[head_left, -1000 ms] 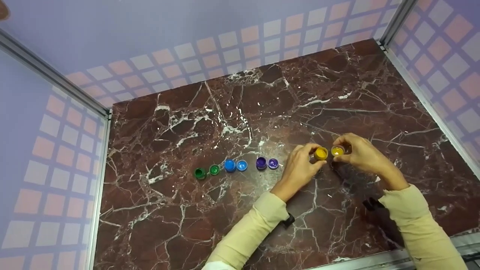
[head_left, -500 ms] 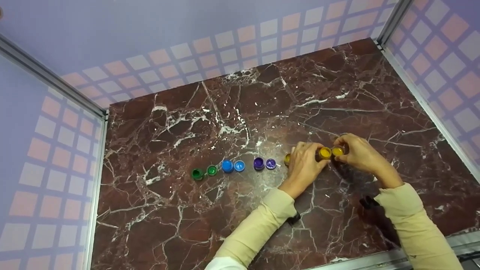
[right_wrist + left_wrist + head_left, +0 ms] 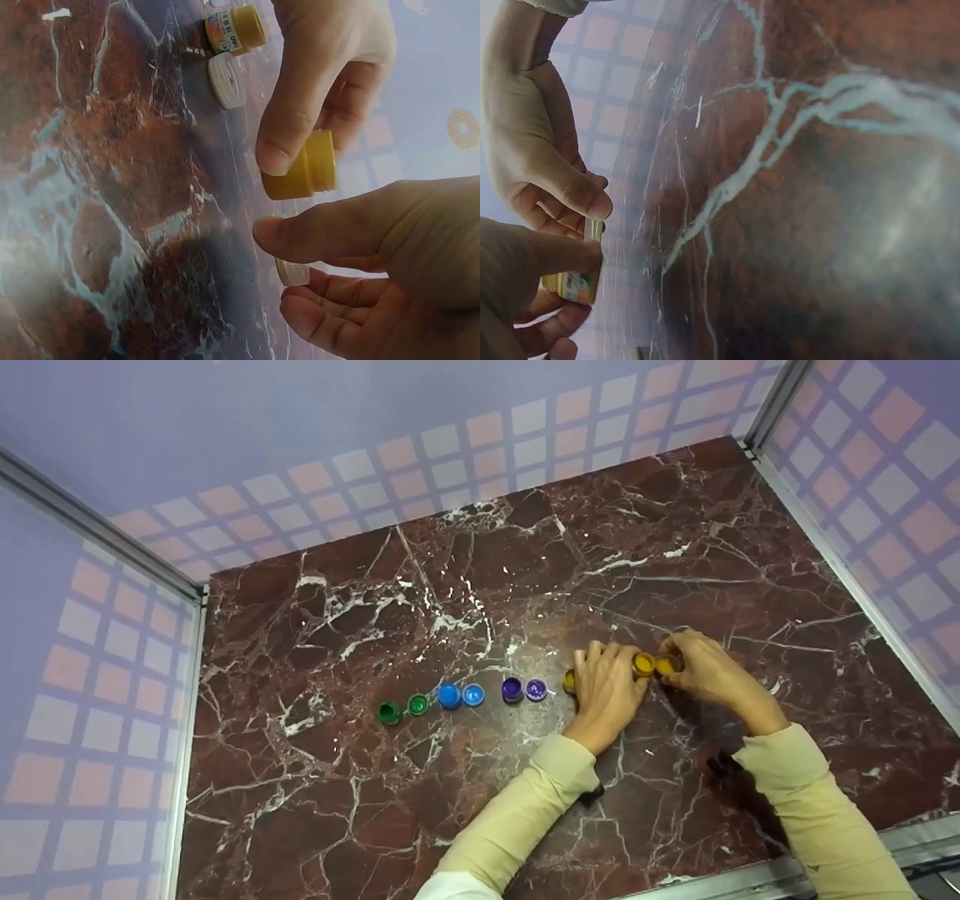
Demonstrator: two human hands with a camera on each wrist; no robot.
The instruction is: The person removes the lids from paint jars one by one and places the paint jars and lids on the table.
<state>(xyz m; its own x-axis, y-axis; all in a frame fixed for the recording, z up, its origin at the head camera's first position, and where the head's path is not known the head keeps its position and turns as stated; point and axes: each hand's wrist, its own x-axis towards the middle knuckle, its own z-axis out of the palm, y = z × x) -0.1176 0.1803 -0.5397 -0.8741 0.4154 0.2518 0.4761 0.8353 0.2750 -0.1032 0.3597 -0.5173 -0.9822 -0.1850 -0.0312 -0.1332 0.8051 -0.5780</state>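
My left hand [image 3: 606, 682] grips an uncapped paint jar [image 3: 304, 169] of yellow paint between thumb and fingers. Its mouth faces up in the head view. Close at its right, my right hand [image 3: 706, 669] pinches a clear lid [image 3: 292, 271] with yellow paint inside, tilted in the head view. The label of the held jar shows in the left wrist view, beside the fingers of the left hand [image 3: 540, 281]. Another yellow paint jar [image 3: 569, 681] is partly hidden behind the left hand; in the right wrist view a loose lid [image 3: 226, 80] lies next to it.
To the left, open paint jars stand in a row, each with its lid beside it: green jar [image 3: 388, 712], green lid [image 3: 418, 705], blue jar [image 3: 449, 696], blue lid [image 3: 473, 694], purple jar [image 3: 511, 690], purple lid [image 3: 535, 690]. Patterned panels enclose the marble-look tabletop [image 3: 315, 810].
The left hand has brought the yellow jar closer to the lid, uncovering part of another yellow jar behind it. The lid in the right hand has tilted. The camera view has shifted slightly.
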